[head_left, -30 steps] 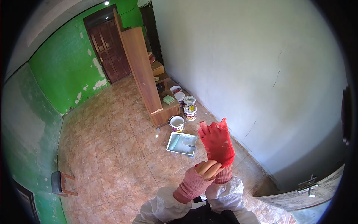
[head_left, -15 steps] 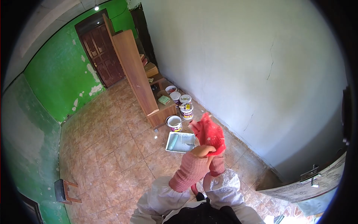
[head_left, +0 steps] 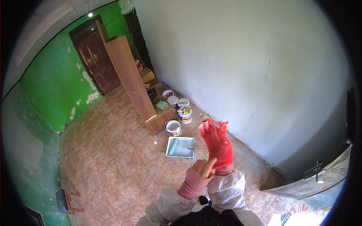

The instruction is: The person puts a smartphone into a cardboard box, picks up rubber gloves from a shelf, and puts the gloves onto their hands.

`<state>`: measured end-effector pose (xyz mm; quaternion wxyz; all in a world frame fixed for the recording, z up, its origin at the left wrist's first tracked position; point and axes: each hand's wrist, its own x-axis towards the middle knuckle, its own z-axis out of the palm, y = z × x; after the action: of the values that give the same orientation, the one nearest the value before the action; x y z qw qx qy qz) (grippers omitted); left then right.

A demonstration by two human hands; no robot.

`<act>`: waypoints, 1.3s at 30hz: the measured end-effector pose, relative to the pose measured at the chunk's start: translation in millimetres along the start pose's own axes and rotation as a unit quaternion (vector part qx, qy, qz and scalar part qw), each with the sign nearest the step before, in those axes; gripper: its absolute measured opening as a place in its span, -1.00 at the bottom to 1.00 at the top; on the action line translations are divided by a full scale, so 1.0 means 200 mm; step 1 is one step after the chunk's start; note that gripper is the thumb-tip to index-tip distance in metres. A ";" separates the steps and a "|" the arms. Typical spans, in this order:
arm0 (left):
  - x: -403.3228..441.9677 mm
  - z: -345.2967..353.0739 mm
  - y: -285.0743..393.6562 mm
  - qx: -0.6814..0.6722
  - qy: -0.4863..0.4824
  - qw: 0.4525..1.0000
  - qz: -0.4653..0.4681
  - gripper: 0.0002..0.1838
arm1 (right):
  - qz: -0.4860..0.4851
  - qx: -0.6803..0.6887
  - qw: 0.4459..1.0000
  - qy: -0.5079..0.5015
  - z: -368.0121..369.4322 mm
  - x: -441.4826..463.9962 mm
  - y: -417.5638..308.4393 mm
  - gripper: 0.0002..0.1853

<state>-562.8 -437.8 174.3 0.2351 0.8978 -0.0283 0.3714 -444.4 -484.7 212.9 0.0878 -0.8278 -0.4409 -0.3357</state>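
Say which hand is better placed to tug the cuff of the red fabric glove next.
Probably the left hand: it is bare and at the cuff of the red fabric glove, whereas the right hand is inside that glove, poorly placed to grip its own cuff.

Upper left's got a bright green wall (head_left: 45, 86) with paint flaking off in patches, plus a dark reddish-brown door (head_left: 98, 62). Big pale wall (head_left: 211, 56) takes up the right, cracked in a couple spots. Floor (head_left: 109, 162) is brownish tile, kinda marbled. Wooden shelf unit (head_left: 129, 77) left of centre, stool (head_left: 60, 200) lower left, bulb (head_left: 90, 14) glowing up top.
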 end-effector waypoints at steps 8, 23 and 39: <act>0.00 0.14 -0.10 -0.053 0.046 0.970 -0.235 -0.62 | 0.112 0.080 0.989 0.062 0.00 0.05 -0.02 -0.62; -0.14 -0.10 -0.07 -0.258 -0.165 0.925 -0.224 -0.62 | 0.047 0.043 0.997 -0.049 -0.26 0.15 -0.04 -0.85; 0.35 -0.35 -0.08 -0.102 0.172 0.960 -0.194 -0.81 | 0.001 0.049 0.998 -0.047 -0.41 0.11 -0.08 -0.69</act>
<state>-555.2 -383.5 258.4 0.3941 0.7799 0.1499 0.4626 -487.3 -496.1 286.3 0.1083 -0.8377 -0.4597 -0.2744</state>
